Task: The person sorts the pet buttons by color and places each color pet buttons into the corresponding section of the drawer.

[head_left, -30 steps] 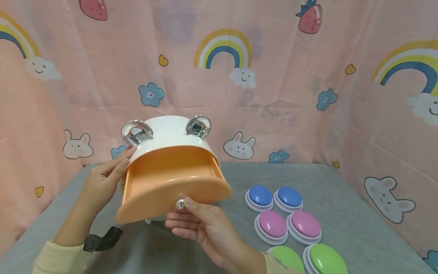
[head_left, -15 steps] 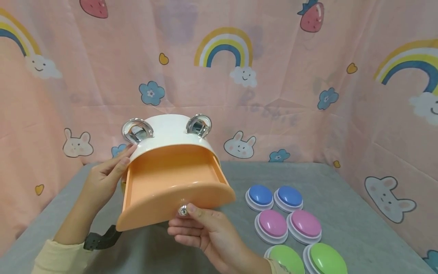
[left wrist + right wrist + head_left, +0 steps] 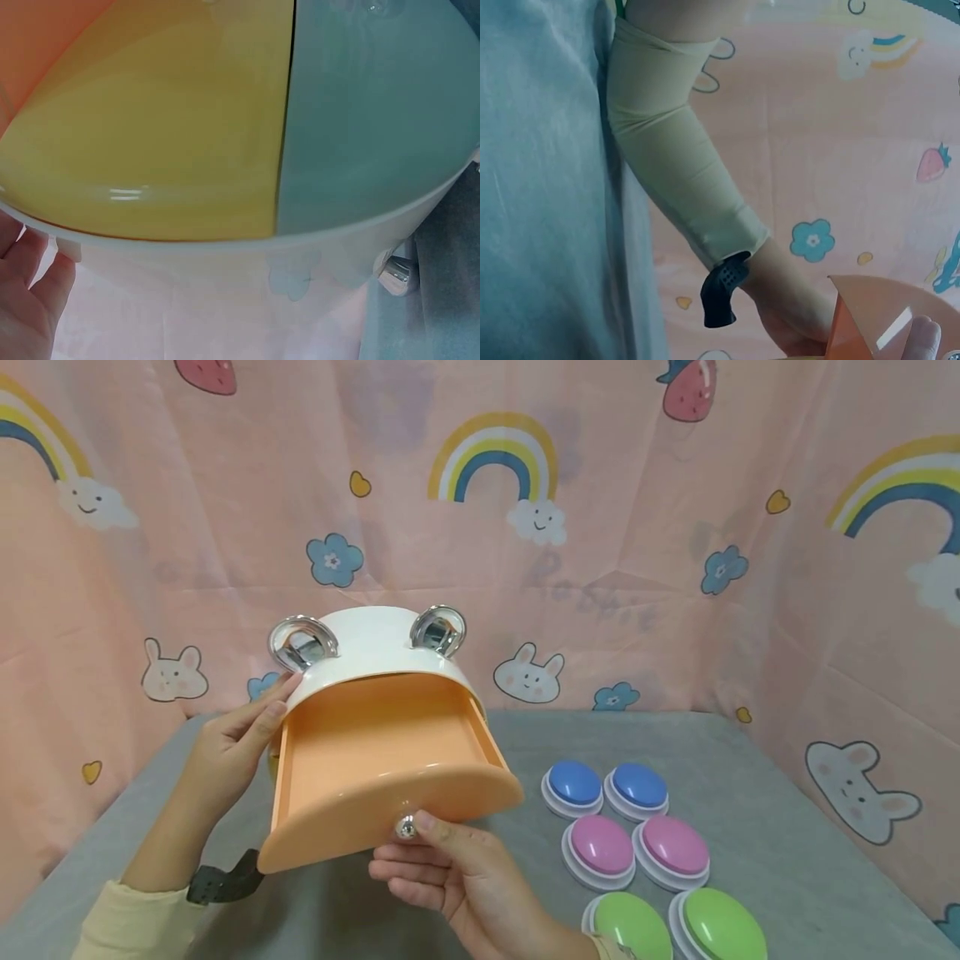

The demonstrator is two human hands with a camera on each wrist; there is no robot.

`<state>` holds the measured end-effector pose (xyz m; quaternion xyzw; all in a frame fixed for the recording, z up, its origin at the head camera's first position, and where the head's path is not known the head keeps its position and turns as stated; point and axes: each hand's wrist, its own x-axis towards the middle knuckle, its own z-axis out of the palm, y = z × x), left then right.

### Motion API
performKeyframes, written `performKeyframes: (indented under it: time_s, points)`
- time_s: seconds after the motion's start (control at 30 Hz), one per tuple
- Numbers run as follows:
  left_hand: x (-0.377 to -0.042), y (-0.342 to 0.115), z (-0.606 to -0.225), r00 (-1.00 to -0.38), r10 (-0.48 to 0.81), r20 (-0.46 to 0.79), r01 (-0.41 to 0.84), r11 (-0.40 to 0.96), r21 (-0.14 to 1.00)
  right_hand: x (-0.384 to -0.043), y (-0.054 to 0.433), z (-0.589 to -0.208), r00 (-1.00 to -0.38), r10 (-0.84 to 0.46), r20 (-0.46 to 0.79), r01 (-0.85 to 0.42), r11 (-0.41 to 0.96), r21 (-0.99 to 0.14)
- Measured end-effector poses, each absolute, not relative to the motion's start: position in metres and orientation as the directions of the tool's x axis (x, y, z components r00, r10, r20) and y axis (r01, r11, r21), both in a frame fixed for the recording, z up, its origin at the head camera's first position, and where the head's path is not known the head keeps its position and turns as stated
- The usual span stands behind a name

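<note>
A white storage cabinet (image 3: 367, 639) with two silver ears stands on the table. Its orange top drawer (image 3: 330, 825) is pulled well out, and no contents show inside. My right hand (image 3: 480, 881) pinches the silver knob (image 3: 406, 827) on that drawer's front. At the cabinet's left side my left hand (image 3: 221, 768) holds the wall, thumb near the front edge. In the left wrist view, a yellow drawer front (image 3: 172, 135) and a teal one (image 3: 375, 112) lie flush below the orange drawer. Part of the right hand (image 3: 922, 341) shows in the right wrist view.
To the right are domed push buttons on white bases, in pairs: blue (image 3: 573, 783), pink (image 3: 602, 845) and green (image 3: 633, 927). A grey cloth covers the table (image 3: 795, 868). A pink patterned curtain (image 3: 630, 485) hangs behind and at the sides.
The orange drawer has come further out toward me, with my right hand drawing its knob down and slightly right. My left hand stays on the cabinet's side. The head view has tilted slightly.
</note>
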<state>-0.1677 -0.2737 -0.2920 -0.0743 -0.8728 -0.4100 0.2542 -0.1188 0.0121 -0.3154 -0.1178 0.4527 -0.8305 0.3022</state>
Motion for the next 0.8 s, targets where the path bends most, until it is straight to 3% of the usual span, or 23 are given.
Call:
performKeyframes:
  time_s: [0.8]
  points:
    - [-0.1666,-0.2729,-0.2915,-0.839,-0.063,0.541,0.390,0.624,0.677,-0.1102,0.0125,-0.3236,-0.801,-0.593,-0.077,0.407,-0.445,-0.798]
